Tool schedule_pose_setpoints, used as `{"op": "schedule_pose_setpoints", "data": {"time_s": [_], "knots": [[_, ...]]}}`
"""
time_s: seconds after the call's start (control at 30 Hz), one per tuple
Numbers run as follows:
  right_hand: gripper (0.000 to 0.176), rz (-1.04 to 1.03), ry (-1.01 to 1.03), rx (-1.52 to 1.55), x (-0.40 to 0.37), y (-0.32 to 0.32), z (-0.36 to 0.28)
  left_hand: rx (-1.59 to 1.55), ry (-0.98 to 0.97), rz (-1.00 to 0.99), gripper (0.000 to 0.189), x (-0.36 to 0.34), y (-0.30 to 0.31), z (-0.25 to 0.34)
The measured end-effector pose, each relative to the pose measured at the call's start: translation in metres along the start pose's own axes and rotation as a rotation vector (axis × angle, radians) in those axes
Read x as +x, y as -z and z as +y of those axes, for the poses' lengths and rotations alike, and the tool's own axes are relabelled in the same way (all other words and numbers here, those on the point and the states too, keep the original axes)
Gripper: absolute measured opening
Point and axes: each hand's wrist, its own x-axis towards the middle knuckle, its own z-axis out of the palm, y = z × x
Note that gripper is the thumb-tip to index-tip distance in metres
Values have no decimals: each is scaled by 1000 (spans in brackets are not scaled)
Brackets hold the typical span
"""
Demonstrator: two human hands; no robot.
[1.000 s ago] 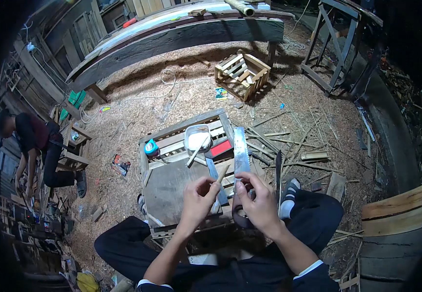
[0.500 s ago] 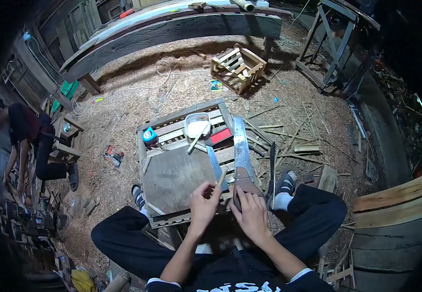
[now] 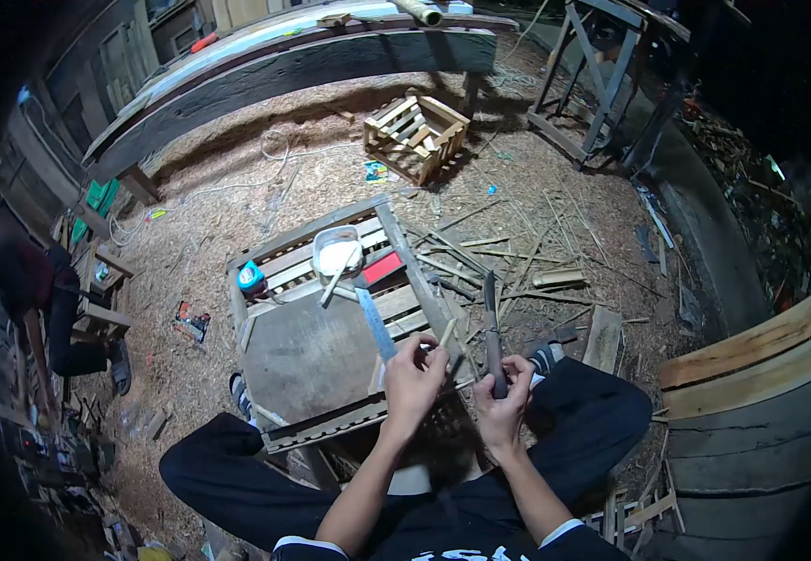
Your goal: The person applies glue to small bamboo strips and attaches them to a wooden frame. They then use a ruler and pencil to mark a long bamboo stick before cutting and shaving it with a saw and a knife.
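My left hand point(image 3: 414, 379) is closed around a short pale stick point(image 3: 448, 331), whose end points up and away from me. Close beside it, my right hand point(image 3: 506, 402) grips the brown-grey handle of a handsaw point(image 3: 493, 355). The saw appears nearly edge-on, so its broad blade hardly shows. Both hands are over the near right edge of a low slatted table point(image 3: 391, 229). Another long metal blade point(image 3: 375, 323) lies there alongside a flat wooden board point(image 3: 307, 351).
On the table are a white-filled plastic tub point(image 3: 337, 252), a blue tape measure point(image 3: 251, 278) and a red block point(image 3: 383, 267). Beyond stands a wooden crate point(image 3: 417, 138). Bamboo strips point(image 3: 518, 252) litter the ground. Another person point(image 3: 36, 290) sits at left.
My right hand has turned the saw from flat, with its wide blade showing, to nearly edge-on. The left hand keeps its stick and has moved right. The whole view has shifted.
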Motion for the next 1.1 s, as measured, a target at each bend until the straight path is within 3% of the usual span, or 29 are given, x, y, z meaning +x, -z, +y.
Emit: {"op": "schedule_pose_setpoints", "data": {"time_s": [0.13, 0.2, 0.23, 0.47, 0.53, 0.67, 0.83, 1.1], "knots": [[39, 11, -15, 63, 1, 16, 0, 163, 2, -42, 24, 9, -26, 2], [39, 39, 14, 82, -2, 14, 8, 350, -3, 12, 26, 9, -37, 2], [39, 24, -52, 141, -6, 13, 11, 410, -100, 80, 28, 10, -43, -11], [44, -37, -176, 304, -19, 7, 25, 447, -117, 156, 24, 10, -50, -17], [45, -39, -180, 315, -20, 7, 24, 476, -241, 185, 22, 10, -48, -13], [48, -11, -179, 339, -23, 7, 22, 390, -173, 144, 18, 8, -48, -15], [47, -36, -247, 386, -34, 16, 27, 369, -270, 181, 16, 6, -46, -23], [52, -72, -295, 437, -43, 23, 26, 203, -227, 141, 18, 3, -44, -25]]}}
